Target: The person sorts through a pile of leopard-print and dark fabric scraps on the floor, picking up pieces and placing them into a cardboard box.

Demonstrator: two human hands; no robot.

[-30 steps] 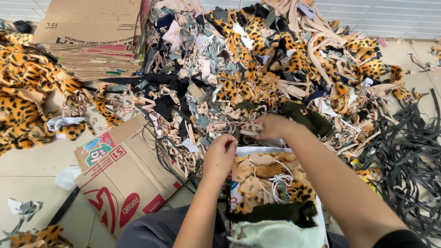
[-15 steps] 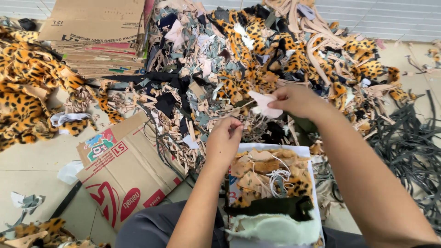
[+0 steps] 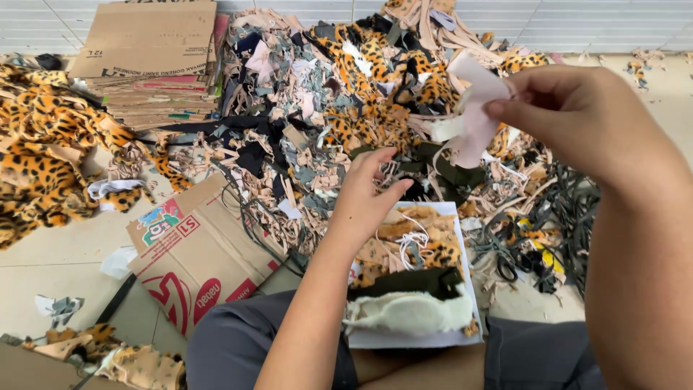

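Nearest me, a white tray (image 3: 462,336) of scraps is resting on my lap, with a cream fleece piece (image 3: 408,314) at its near edge and leopard-print offcuts behind it. Just beyond the tray, my left hand (image 3: 364,198) is hovering half-open over the edge of the scrap pile (image 3: 310,130), fingers loosely curled and gripping nothing. Farther off to the right, my right hand (image 3: 570,119) is pinching a pale pink fabric scrap (image 3: 473,108) between thumb and fingertips, lifted above the heap, while flattened cardboard boxes (image 3: 151,58) are stacked at the far left.
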